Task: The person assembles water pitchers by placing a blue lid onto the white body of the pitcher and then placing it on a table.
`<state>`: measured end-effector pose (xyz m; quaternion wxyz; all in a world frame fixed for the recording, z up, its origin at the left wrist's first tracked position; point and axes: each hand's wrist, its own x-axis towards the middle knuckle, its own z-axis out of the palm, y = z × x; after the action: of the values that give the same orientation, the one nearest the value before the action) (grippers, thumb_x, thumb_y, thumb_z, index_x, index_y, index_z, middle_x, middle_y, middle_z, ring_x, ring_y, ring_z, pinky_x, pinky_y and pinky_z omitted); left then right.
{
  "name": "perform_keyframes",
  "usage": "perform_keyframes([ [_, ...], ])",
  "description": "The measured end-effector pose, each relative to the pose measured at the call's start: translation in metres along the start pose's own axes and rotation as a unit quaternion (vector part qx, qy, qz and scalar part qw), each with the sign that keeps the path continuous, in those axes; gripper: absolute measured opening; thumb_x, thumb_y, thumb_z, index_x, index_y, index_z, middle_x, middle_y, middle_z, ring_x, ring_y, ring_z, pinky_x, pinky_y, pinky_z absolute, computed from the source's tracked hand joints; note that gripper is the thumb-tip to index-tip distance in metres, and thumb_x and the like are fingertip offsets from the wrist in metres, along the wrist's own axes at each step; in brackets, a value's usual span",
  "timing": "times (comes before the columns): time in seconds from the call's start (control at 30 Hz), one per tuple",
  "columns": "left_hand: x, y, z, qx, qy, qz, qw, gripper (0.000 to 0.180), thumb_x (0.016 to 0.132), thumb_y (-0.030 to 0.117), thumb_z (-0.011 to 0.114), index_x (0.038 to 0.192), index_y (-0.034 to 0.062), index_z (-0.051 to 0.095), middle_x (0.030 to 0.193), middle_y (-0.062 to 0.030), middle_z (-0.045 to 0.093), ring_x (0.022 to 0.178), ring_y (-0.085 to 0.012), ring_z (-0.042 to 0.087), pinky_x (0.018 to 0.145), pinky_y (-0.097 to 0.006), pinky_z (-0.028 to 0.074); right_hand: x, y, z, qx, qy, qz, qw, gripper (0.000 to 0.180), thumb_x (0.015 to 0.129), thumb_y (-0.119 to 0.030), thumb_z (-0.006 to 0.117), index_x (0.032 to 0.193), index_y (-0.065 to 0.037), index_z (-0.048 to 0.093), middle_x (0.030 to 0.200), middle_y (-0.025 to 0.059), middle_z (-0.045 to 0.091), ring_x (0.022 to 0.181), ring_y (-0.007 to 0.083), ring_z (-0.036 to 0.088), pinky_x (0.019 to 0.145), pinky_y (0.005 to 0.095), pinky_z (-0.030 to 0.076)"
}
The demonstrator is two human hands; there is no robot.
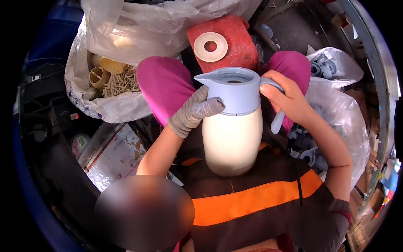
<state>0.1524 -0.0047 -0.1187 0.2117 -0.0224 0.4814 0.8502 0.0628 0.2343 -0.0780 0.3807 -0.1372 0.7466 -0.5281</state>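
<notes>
A vacuum jug [232,140] with a cream body and a light blue collar, spout and handle stands upright against my lap. Its top has no lid on, and the round opening shows. The spout points left. My left hand [194,110], in a grey glove with its fingertips partly cut or worn, holds the collar from the left; its thumb lies on the front and the other fingers are hidden behind the jug. My bare right hand [286,97] is closed round the upper part of the handle [277,122], whose lower end hangs free of the body.
Ahead, a cream ring [210,47] lies on a red block [241,40]. At left a plastic sack [121,107] holds cream cups and many small sticks. Clear bags [345,126] with blue-grey plastic parts stand at right. A metal rim [380,63] curves along the far right.
</notes>
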Motion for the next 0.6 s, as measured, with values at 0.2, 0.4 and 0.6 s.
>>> perform_keyframes([
  [0.2, 0.015, 0.013, -0.012, 0.089, -0.081, -0.002, 0.993, 0.066, 0.082, 0.035, 0.066, 0.133, -0.0011, 0.046, 0.123, -0.0074, 0.055, 0.117, -0.0160, 0.049, 0.102, -0.031, 0.037, 0.004, -0.014, -0.023, 0.118, -0.143, 0.089, 0.979, 0.037, 0.088, -0.033, 0.057, 0.063, -0.007, 0.049, 0.054, 0.0012, 0.048, 0.045, 0.0112, 0.054, 0.047, 0.0219, 0.041],
  [0.4, 0.094, 0.042, -0.050, 0.558, 0.162, 0.147, 0.801, 0.067, 0.081, 0.051, 0.062, 0.128, 0.0049, 0.051, 0.122, -0.0141, 0.056, 0.114, -0.0267, 0.053, 0.097, -0.038, 0.041, -0.014, -0.025, -0.044, 0.091, -0.052, 0.035, 0.994, 0.037, 0.086, -0.030, 0.057, 0.058, -0.006, 0.049, 0.046, 0.0013, 0.046, 0.041, 0.0093, 0.047, 0.042, 0.0223, 0.033],
  [0.6, 0.140, 0.000, -0.077, 0.774, 0.201, 0.028, 0.600, 0.076, 0.072, 0.055, 0.066, 0.133, 0.0147, 0.046, 0.130, -0.0210, 0.047, 0.123, -0.0386, 0.044, 0.098, -0.052, 0.038, -0.030, -0.076, -0.069, -0.002, 0.157, -0.122, 0.980, 0.032, 0.085, -0.026, 0.063, 0.097, 0.003, 0.065, 0.062, 0.0027, 0.057, 0.047, 0.0055, 0.049, 0.044, 0.0202, 0.036],
])
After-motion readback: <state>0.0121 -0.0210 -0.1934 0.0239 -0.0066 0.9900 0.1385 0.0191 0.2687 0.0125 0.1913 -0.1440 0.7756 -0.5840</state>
